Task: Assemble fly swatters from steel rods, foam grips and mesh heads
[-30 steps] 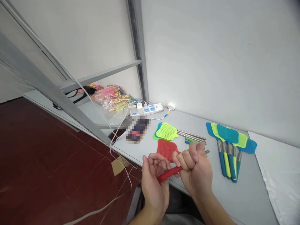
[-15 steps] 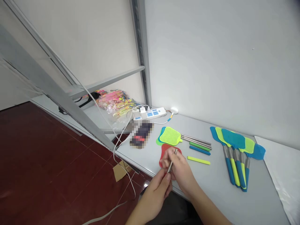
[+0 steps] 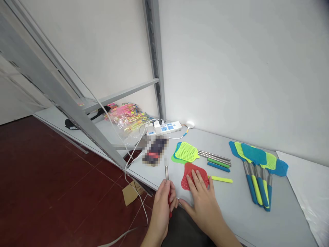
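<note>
My left hand [image 3: 164,197] is closed around a red fly swatter handle [image 3: 170,209] with a metal rod [image 3: 167,173] standing up out of its top, at the table's front edge. To the right, my right hand [image 3: 202,199] lies with fingers spread on a red fly swatter head [image 3: 187,178]. Beside that head is a yellow handle [image 3: 222,179]. Behind it lie a green handle [image 3: 218,162], a blue handle [image 3: 218,167] and several metal rods [image 3: 214,156]. A yellow-green swatter head [image 3: 186,152] rests over blue and green ones.
Several assembled fly swatters [image 3: 257,175] in blue and yellow lie fanned at the right, beside a white sheet [image 3: 298,192]. A power strip [image 3: 167,128] with cables stands against the back. A blurred-out object [image 3: 155,151] is at left, near a grey metal post [image 3: 102,137].
My hands have separated. The left now holds the rod upright with the red handle showing; the right has moved onto the red swatter head and spread its fingers. The view shifted slightly.
</note>
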Available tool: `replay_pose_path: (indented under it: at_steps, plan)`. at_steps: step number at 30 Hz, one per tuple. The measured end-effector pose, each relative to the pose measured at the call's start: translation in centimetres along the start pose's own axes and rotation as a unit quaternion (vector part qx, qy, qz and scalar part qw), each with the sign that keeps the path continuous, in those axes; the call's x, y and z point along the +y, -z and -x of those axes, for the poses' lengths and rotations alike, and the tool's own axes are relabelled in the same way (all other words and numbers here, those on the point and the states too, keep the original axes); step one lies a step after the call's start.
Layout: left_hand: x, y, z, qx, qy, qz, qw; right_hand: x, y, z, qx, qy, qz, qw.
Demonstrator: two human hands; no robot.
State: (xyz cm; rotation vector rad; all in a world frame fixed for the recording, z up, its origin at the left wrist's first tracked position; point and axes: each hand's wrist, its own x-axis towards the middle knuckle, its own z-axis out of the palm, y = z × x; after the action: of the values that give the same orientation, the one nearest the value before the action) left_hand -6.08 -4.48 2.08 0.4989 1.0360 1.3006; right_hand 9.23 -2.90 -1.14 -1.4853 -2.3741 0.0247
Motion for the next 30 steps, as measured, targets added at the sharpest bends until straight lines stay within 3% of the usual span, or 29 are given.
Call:
replay_pose_path:
  at_steps: [10,17,24,30]
  plan:
    - [-0.3,-0.6,1.8,-0.040,-0.029,-0.042,0.998,-0.1,0.4,-0.2,0.021,-0.051,-0.097,0.994]
    - [-1.7,-0.6,4.3,-0.062,-0.041,-0.046,0.996,0.0,0.2,-1.3,0.056,-0.099,-0.081,0.990]
    - [-3.1,0.1,5.8,-0.035,-0.042,-0.057,0.997,-0.4,-0.9,-2.0,0.032,-0.040,-0.066,0.997]
    - [-3.3,0.4,6.2,-0.032,-0.084,-0.070,0.993,0.1,0.8,-3.1,0.120,0.021,-0.102,0.987]
